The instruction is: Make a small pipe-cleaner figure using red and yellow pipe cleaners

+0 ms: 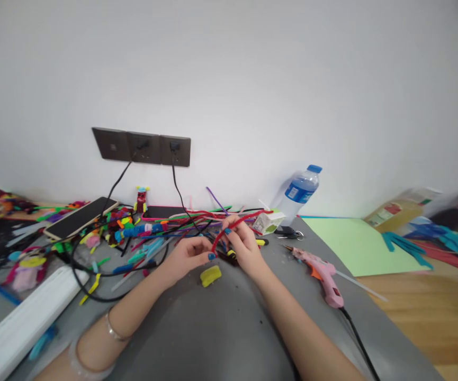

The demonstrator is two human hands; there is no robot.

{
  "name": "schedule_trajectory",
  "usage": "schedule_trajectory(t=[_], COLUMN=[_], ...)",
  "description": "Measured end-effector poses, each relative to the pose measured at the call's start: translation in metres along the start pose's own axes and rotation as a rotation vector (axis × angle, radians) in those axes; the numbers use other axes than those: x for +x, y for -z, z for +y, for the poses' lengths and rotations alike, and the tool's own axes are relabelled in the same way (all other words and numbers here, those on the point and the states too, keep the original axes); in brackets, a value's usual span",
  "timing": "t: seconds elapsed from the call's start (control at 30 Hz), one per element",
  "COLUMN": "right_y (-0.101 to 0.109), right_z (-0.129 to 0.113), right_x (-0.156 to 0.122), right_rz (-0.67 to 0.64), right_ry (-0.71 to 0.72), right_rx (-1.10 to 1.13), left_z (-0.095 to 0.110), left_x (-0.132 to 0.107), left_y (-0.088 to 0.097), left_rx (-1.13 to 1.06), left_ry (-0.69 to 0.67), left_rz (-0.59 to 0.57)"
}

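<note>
My left hand (pixel 189 255) and my right hand (pixel 244 244) meet over the grey mat (pixel 221 328), both pinching a red pipe cleaner (pixel 229 228) that arcs up between them. The left fingers grip its lower end, the right fingers hold it higher up. A small yellow fuzzy piece (pixel 210 275) lies on the mat just below my hands. A heap of coloured pipe cleaners (pixel 165 225) spreads behind them toward the wall.
A pink glue gun (pixel 324 272) with a black cord lies to the right. A water bottle (pixel 301 191), a small white box (pixel 269 222), green paper (pixel 356 243), two phones (pixel 80 217), black cables and wall sockets (pixel 143 146) surround the spot. A white strip (pixel 26 317) lies at left.
</note>
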State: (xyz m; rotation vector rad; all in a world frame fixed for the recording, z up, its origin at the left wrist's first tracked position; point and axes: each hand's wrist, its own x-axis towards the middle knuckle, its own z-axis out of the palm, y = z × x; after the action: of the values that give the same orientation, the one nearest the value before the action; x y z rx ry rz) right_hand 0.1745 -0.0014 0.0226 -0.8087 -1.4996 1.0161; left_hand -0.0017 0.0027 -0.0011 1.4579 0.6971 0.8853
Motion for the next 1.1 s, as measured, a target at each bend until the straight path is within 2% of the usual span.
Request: schedule_trajectory(t=[0.13, 0.27, 0.37, 0.5, 0.6, 0.7, 0.8, 0.9, 1.0, 1.1], right_y=[-0.001, -0.003, -0.003, -0.001, -0.003, -0.006, -0.006, -0.003, 0.001, 0.002], right_z=[0.002, 0.003, 0.004, 0.006, 0.006, 0.004, 0.003, 0.004, 0.007, 0.01], right_x=[0.001, 0.001, 0.002, 0.001, -0.001, -0.002, -0.001, 0.003, 0.006, 0.007], right_rz=[0.009, 0.023, 0.047, 0.074, 0.003, -0.109, -0.15, -0.05, 0.081, 0.081], right_ry=[0.031, 0.046, 0.064, 0.08, 0.041, -0.026, -0.083, -0.087, -0.058, -0.101], right_rx=[0.012, 0.046, 0.054, -0.002, -0.054, -0.064, -0.032, 0.017, 0.103, 0.197], left_z=[-0.005, -0.002, 0.001, 0.002, 0.003, 0.003, -0.002, -0.006, -0.006, -0.001], left_x=[0.0, 0.0, 0.001, 0.003, 0.006, 0.008, 0.008, 0.008, 0.007, 0.005], left_y=[0.001, 0.0, 0.0, 0.003, 0.003, 0.003, 0.007, 0.011, 0.01, 0.004], left_rx=[-0.009, -0.016, -0.06, -0.193, -0.316, -0.425, -0.408, -0.266, -0.16, -0.042], left_ry=[0.014, -0.017, -0.034, -0.009, -0.006, -0.025, -0.028, -0.02, 0.003, -0.003], left_rz=[-0.037, 0.017, 0.119, 0.315, 0.462, 0.528, 0.523, 0.501, 0.362, 0.207])
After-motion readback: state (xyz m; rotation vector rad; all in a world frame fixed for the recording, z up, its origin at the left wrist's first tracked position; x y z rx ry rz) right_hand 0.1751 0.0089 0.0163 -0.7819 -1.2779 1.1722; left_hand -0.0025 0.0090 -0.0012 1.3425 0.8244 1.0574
